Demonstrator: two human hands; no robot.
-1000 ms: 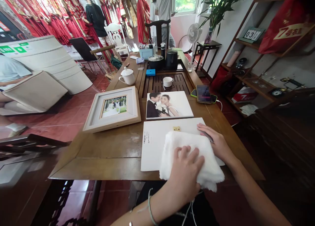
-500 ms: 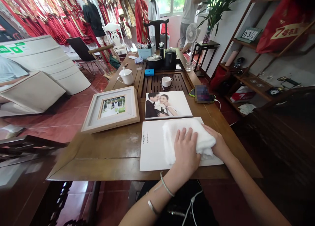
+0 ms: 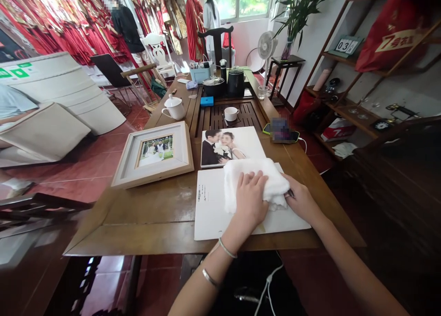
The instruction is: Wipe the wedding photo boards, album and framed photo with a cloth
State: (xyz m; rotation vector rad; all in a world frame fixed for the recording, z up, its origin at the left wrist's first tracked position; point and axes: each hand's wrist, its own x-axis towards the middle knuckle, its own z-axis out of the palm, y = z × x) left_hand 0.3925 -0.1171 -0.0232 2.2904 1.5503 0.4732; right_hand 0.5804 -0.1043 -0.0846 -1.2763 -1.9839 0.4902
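White, folded, fluffy cloth (image 3: 248, 165) lies on the rectangular white panel with small black print (image 3: 211, 217), toward its far side; the panel sits along the near edge of the brown wooden tabletop (image 3: 148, 210). Your bare left hand (image 3: 251, 195) rests spread on the cloth, palm down, not clenched. Your bare right hand (image 3: 303, 200) curls at the cloth's right edge, over the panel; a dark item shows by its fingertips, mostly hidden, and whether those fingers grasp it or the cloth cannot be told.

Risks, as judged: the panel lies close to the tabletop's near edge, so if the cloth drags on it, a pull toward you could slide it over. The cloth's far edge overlaps, in view, the flat, glossy couple photograph (image 3: 250, 146) beyond; a push away could catch or shift it. Should the dark item be hard, sideways pressure could scratch the white surface.
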